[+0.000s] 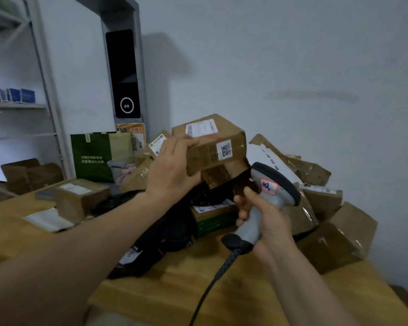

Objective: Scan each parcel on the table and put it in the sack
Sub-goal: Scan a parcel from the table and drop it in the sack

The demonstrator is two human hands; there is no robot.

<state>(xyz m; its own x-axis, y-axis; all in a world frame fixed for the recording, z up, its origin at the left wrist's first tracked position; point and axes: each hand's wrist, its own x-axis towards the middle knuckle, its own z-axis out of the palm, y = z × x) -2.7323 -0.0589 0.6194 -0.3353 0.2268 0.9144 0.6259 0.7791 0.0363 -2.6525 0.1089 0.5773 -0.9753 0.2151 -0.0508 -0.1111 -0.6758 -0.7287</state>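
So at this point my left hand (172, 170) had the cardboard parcel (212, 147) clamped by its near end, fingers over the top edge and thumb tucked underneath. It was up in the air above the heap, tilted a bit, with one white label on top and another on the side facing me. The print on both was way too blurry to read.

My right hand (266, 222) was wrapped tight round the grey handle of the scanner (269, 191), just below and right of the parcel. The scanner's head pointed away from me, so I couldn't see its window or tell whether it was lined up with a label. There was a little red-edged sticker (269, 186) on the back of the head with scribbled writing, unreadable too. Its black cable (212, 285) ran off the bottom of the view.

Under my hands, the wooden table (245, 290) carried a messy pile of brown boxes (327, 238), with a black plastic bag parcel (174, 231) half buried under my left arm. A small box (80, 196) sat apart on the left, beside a flat white mailer (48, 220). A green bag (92, 156) stood behind, but I honestly couldn't tell if that was the sack. The shelf rack (45, 90) on the left was cut off by the frame edge.
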